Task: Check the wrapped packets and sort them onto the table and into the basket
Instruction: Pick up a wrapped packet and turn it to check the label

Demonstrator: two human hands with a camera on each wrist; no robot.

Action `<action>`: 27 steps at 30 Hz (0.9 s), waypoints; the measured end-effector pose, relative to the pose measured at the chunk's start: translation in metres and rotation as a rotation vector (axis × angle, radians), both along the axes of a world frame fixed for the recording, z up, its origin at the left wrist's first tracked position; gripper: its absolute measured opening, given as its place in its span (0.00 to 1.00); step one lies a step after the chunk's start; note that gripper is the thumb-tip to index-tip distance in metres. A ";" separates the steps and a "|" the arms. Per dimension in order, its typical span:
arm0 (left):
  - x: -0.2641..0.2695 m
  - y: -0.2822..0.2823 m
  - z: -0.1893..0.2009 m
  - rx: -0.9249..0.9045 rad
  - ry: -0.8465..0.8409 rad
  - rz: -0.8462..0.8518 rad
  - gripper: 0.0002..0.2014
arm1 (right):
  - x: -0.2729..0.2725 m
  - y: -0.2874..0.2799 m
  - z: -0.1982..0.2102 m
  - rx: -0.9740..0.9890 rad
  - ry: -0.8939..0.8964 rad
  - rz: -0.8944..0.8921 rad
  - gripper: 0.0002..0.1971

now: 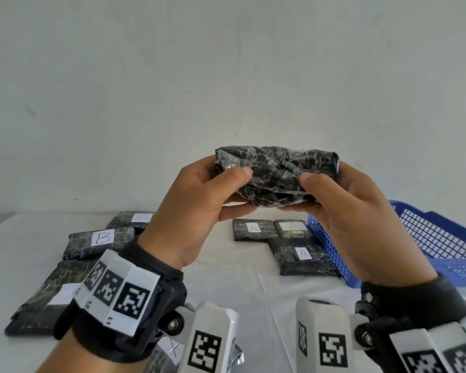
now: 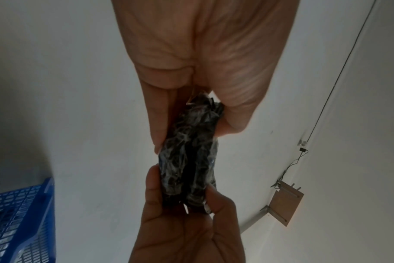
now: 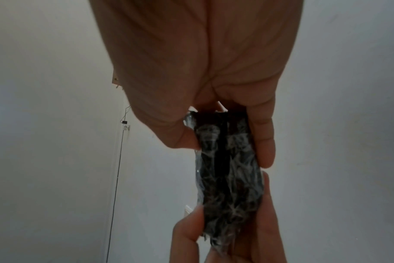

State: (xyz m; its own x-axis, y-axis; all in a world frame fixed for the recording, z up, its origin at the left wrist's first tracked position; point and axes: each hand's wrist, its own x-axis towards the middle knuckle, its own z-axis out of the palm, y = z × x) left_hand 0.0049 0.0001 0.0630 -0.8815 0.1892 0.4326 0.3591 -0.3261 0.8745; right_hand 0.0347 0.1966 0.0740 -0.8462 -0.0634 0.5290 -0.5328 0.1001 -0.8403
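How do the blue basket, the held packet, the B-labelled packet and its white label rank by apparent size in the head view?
1. Blue basket, though partly cut off by the frame edge.
2. Held packet, raised nearer the camera by both hands, so it looks enlarged.
3. B-labelled packet, possibly equal in true size.
4. White label.

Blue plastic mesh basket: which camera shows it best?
The head view: the blue plastic mesh basket sits at the table's right, rim and walls visible. The left wrist view catches only a corner; the right wrist view shows none.
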 end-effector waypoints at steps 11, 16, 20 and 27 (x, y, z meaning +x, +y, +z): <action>0.002 0.003 0.000 -0.129 -0.110 -0.002 0.23 | 0.003 -0.002 0.001 0.000 -0.069 0.000 0.13; 0.005 0.000 0.004 -0.049 -0.074 -0.022 0.26 | -0.004 -0.005 -0.002 -0.117 -0.073 0.153 0.22; 0.006 0.001 0.004 0.005 -0.025 0.012 0.30 | 0.000 -0.009 -0.002 -0.126 -0.040 0.178 0.17; 0.011 0.014 0.000 -0.032 0.025 0.137 0.09 | -0.003 -0.024 -0.009 -0.173 -0.039 -0.066 0.12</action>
